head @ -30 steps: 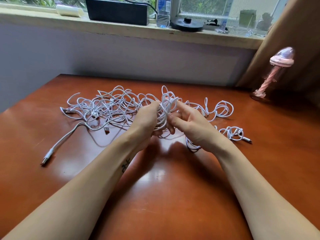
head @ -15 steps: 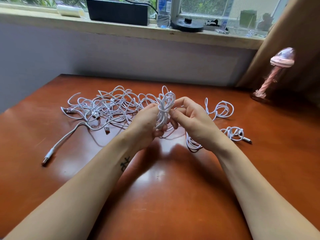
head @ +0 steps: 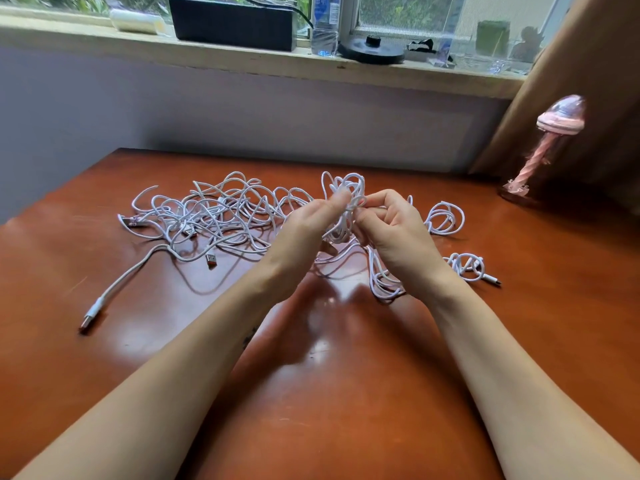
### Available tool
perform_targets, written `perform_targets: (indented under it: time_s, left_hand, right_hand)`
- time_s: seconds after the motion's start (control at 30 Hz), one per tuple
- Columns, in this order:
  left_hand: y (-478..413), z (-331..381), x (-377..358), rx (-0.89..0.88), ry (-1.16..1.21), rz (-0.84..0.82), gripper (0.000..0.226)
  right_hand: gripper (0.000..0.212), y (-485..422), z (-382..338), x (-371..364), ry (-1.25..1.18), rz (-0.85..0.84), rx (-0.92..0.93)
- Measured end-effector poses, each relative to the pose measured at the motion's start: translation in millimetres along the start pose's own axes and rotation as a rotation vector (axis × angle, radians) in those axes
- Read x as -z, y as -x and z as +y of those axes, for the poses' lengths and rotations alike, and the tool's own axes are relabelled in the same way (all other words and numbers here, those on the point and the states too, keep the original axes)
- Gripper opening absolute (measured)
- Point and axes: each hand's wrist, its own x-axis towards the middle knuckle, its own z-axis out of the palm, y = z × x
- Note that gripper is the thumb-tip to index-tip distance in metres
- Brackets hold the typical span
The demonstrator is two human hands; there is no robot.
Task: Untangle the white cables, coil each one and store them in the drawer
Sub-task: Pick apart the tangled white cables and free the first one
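White cables (head: 214,216) on the table (head: 346,410), one raised bunch (head: 344,188) pinched between fingers (head: 337,201) of left hand (head: 304,233) and right hand (head: 394,230).

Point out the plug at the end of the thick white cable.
In the head view the plug lies at the left of the table, nearer the person than the cable tangle and left of the left forearm.
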Motion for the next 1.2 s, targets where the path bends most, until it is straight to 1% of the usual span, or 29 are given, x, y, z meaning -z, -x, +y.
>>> perform_targets:
  time_s: [0.07,0.17,0.2,0.37,0.5,0.63,0.7,0.8,1.0,1.1,1.2]
  left_hand:
    - [1.4,-3.5,-1.4,-0.048,-0.055,0.017,0.036]
    - [2.4,-4.8,-2.5,-0.069,-0.021,0.026,0.041]
    - [2.9,-3.9,-3.3,-0.072,-0.009,0.026,0.040]
    - [3.4,-0.8,-4.0,-0.077,0.055,0.019,0.013]
    - [4.7,2.6,-3.8,-0.102,0.086,-0.021,0.017]
    - [6.2,7.5,-2.1,-0.097,0.190,-0.078,0.019]
    - [7.1,10.2,-1.8,-0.067,0.254,-0.090,0.020]
    - [7.9,14.3,-0.9,-0.036,0.371,-0.126,0.023]
    - [8.2,17.3,0.4,0.015,0.587,-0.192,0.021]
    - [7.1,16.5,2.0,0.047,0.634,-0.228,0.021]
    - [7.9,16.3,1.5,0.113,0.694,-0.272,0.021]
  right_hand:
    - [0.007,-0.1,0.1,0.8,-0.009,0.011,-0.001]
    - [0.006,0.5,-1.0,0.1,-0.049,0.015,-0.010]
    - [0.007,0.9,-2.2,-0.5,-0.066,0.012,-0.008]
    - [0.008,1.9,-7.8,0.4,-0.100,-0.020,0.019]
    - [0.012,0.1,-6.1,5.5,-0.130,-0.066,0.015]
    - [0.007,-0.9,-7.0,9.8,-0.134,-0.102,0.034]
    - [0.009,-1.3,-6.9,12.1,-0.134,-0.123,0.050]
    - [0.020,-2.5,-5.8,15.4,-0.150,-0.151,0.047]
    - [0.031,-2.4,-5.0,18.3,-0.099,-0.160,0.062]
    - [0.031,-0.6,-8.6,17.4,-0.092,-0.156,0.069]
    - [0.028,0.6,-7.9,15.6,-0.076,-0.144,0.060]
